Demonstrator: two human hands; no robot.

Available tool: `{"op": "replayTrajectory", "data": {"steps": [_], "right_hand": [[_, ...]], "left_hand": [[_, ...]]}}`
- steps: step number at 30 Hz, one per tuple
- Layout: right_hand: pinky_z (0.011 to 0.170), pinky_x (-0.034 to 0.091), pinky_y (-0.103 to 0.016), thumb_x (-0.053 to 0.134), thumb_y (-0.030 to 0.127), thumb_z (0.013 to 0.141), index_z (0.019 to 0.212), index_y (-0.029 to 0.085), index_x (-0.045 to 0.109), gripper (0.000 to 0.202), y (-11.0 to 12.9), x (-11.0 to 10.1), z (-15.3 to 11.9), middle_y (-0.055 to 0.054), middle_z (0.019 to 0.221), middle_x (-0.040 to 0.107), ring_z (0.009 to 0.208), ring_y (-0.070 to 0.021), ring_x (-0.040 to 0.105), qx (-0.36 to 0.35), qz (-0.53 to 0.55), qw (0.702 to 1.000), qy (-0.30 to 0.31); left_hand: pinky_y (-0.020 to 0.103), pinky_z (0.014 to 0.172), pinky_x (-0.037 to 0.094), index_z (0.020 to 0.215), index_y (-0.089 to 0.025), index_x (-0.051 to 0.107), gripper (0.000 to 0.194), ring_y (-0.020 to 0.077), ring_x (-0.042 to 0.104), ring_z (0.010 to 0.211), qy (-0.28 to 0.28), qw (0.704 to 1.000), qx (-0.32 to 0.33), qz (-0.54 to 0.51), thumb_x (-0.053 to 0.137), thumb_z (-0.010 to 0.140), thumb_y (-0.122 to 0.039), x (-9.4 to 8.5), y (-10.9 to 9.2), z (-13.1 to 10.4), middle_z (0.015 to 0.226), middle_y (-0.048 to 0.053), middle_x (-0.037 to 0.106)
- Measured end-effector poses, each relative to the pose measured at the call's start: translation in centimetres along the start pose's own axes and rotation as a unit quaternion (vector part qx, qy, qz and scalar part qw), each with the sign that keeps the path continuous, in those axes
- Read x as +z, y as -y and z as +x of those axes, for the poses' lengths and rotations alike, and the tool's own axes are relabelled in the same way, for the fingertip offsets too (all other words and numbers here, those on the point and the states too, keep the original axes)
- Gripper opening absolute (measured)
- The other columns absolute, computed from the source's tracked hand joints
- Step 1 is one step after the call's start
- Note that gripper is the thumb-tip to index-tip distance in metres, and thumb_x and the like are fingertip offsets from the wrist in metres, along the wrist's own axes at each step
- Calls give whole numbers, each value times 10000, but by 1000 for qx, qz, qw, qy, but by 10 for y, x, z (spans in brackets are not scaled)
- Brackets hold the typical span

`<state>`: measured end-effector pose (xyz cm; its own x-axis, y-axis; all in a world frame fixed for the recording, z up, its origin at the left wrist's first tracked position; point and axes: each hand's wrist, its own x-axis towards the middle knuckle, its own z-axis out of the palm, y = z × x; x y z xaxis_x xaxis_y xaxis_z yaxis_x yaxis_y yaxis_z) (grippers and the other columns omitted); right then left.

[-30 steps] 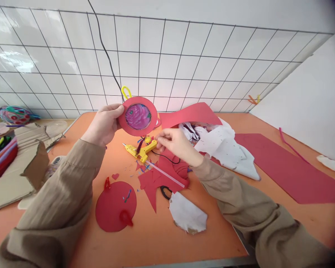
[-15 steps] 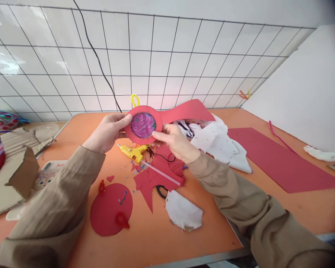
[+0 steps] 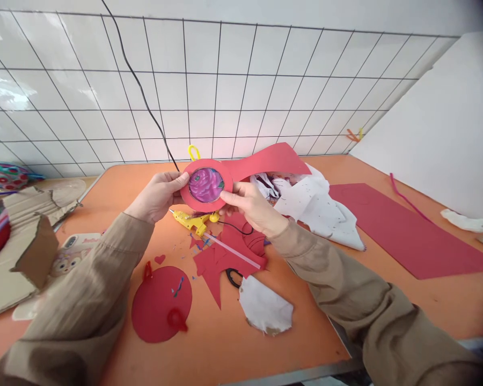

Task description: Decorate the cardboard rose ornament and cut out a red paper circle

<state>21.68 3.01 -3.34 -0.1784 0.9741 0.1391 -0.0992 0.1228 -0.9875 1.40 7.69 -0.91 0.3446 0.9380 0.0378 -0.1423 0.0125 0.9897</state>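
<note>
Between both hands a red paper ring (image 3: 188, 199) is held up, framing a purple flower picture (image 3: 206, 185). My left hand (image 3: 161, 195) pinches its left edge, thumb in front. My right hand (image 3: 251, 206) grips the lower right edge, its thumb also on the front and the other fingers partly behind. A yellow loop (image 3: 194, 153) sticks up above the ring. Beneath the hands, a yellow glue gun (image 3: 193, 221) lies on the table with a long clear glue stick (image 3: 235, 251) in its back end. Red paper scraps (image 3: 211, 268) lie under the stick.
On the orange table (image 3: 233, 354) are a red paper disc (image 3: 156, 316), a small red heart (image 3: 160, 259), a black scissor handle (image 3: 234, 277) under white cloth (image 3: 265, 305), and crumpled white fabric (image 3: 317, 209). Cardboard (image 3: 14, 260) and a phone (image 3: 74, 252) lie left, a large red sheet (image 3: 402, 230) right.
The ring has moved slightly down and turned a little in my hands. A yellow ball-like piece now shows beneath it by the glue gun. Both hands keep their hold.
</note>
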Motion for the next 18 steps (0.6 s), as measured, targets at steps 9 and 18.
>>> {"op": "replayTrajectory", "data": {"steps": [9,18], "right_hand": [[523,490,-239,814,336,639,816,125,640,326,-14,-4,4,-8,654,654,532,-112,600,34,13,999,9],[458,451,-217,678,669,700,690,125,646,546,-18,-15,9,-67,605,678,499,-124,609,101,46,994,17]], "left_hand": [[312,601,573,754,-88,714,387,187,662,618,10,999,-42,-24,850,643,-433,0,11,3,691,93,707],[273,575,577,780,-95,737,192,171,673,603,-17,990,-124,-65,758,776,-286,-2,30,12,708,99,721]]}}
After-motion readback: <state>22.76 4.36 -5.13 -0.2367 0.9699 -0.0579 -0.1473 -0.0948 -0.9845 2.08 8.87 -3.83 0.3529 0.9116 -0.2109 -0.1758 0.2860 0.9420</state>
